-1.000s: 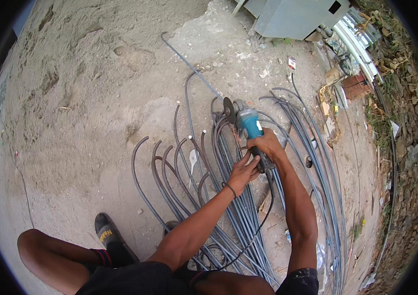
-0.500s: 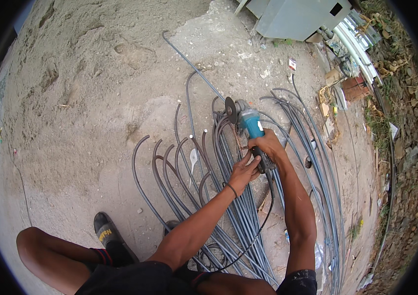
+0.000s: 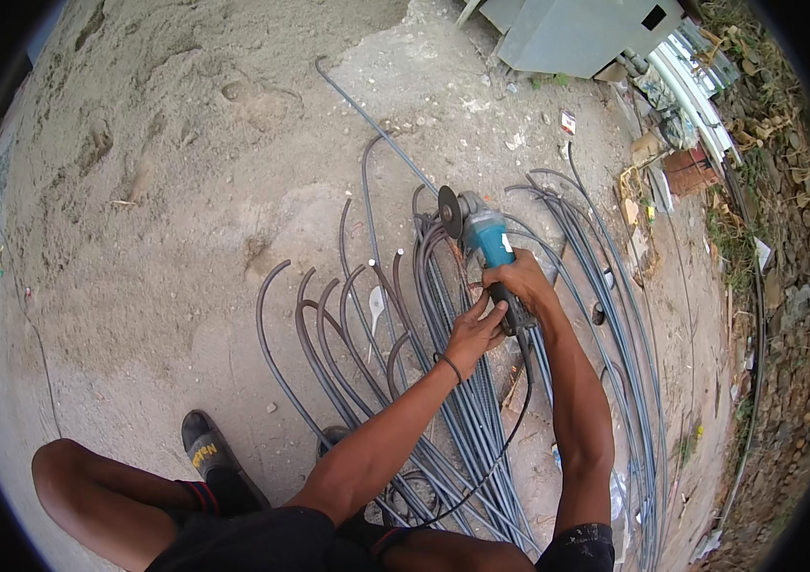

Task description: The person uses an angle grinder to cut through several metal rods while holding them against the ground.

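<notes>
I see right hand (image 3: 519,282), left hand (image 3: 474,339) gripping a teal-and-black angle grinder (image 3: 493,240).
It slants toward upper left, dark round disc (image 3: 450,212) beside a grey metal rod (image 3: 361,115); right hand nearer.

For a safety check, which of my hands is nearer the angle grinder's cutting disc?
Right. The right hand grips the angle grinder below and right of the cutting disc; the left hand is lower and farther, at the black rear handle.

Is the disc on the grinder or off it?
On: the dark disc sits against the metal head of the teal grinder.
</notes>
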### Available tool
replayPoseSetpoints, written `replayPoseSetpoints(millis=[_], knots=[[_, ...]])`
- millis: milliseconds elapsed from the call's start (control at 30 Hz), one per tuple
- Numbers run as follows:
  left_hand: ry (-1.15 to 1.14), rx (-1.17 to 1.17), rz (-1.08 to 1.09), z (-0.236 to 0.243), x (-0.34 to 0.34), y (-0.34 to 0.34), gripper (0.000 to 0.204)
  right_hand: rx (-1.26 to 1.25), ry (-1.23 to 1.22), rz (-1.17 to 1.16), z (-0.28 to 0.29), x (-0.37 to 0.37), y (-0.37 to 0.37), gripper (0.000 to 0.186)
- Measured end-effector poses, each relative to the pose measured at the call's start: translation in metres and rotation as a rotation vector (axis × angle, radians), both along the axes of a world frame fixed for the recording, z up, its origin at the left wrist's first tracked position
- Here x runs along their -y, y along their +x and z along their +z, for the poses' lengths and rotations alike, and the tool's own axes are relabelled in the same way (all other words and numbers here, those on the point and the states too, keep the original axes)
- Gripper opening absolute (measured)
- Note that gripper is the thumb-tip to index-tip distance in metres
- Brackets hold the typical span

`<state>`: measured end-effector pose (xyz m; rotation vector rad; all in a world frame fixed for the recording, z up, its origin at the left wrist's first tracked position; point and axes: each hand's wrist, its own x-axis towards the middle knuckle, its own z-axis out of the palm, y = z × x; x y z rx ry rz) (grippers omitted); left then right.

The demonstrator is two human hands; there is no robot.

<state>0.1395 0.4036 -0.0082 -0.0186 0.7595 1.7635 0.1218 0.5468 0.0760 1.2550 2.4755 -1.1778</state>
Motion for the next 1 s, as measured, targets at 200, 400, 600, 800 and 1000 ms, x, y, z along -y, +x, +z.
replayPoseSetpoints(millis=[200, 400, 600, 800, 1000], knots=[[-0.004, 0.012, 0.008, 0.002, 0.000, 0.000, 0.081, -0.039, 0.039, 0.011, -0.001, 0.000, 0.002, 0.040], [-0.013, 0.018, 0.007, 0.007, 0.001, 0.000, 0.081, 0.005, 0.057, -0.016, -0.009, -0.007, 0.003, 0.042], [-0.028, 0.022, 0.009, 0.011, 0.003, -0.002, 0.079, -0.001, 0.031, -0.009, -0.009, -0.005, 0.002, 0.043], [-0.027, 0.016, 0.018, 0.011, 0.003, -0.001, 0.077, 0.008, 0.023, -0.028, -0.006, -0.003, 0.001, 0.042], [-0.009, 0.011, 0.010, 0.006, 0.002, 0.001, 0.077, 0.013, 0.039, -0.025, 0.001, 0.002, 0.002, 0.041]])
